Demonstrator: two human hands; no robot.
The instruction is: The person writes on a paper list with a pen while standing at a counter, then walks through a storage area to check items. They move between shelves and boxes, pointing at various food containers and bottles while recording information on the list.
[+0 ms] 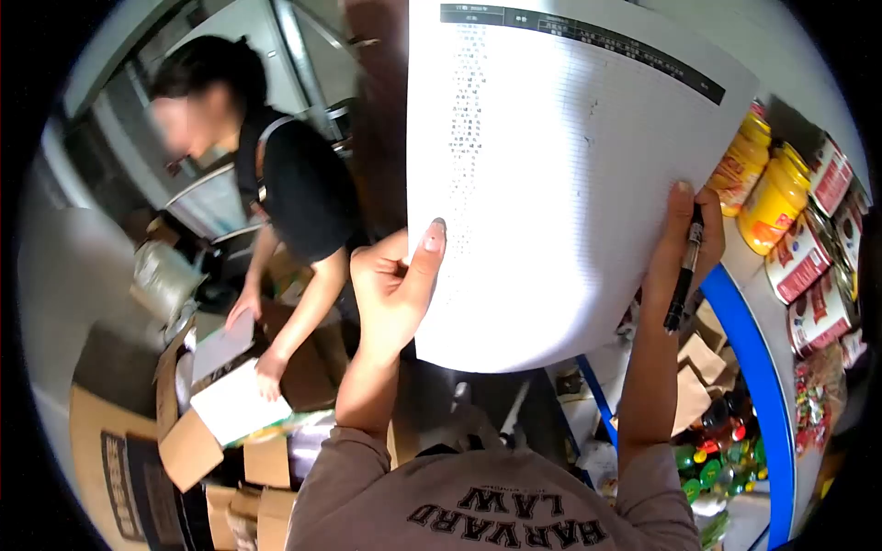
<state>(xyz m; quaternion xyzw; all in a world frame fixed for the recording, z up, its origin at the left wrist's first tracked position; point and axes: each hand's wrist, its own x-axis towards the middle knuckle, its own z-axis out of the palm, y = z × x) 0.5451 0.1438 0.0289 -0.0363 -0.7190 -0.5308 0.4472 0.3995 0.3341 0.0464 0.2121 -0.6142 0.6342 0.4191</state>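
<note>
I hold up a large white printed sheet point(551, 184) with a dark header band and columns of small text. My left hand point(397, 285) grips its lower left edge, thumb pressed on the front. At the sheet's right edge, my right hand point(682, 248) pinches the paper and also holds a black pen point(684, 271) pointing downward. The sheet fills the upper middle of the view and hides what lies behind it.
A co-worker in a black top point(294, 184) bends over open cardboard boxes point(197, 441) at the left, hands on white papers point(239, 404). A blue-edged shelf point(758, 367) on the right carries yellow jars point(772, 202) and red-labelled cans point(808, 266); bottles point(717, 450) stand below.
</note>
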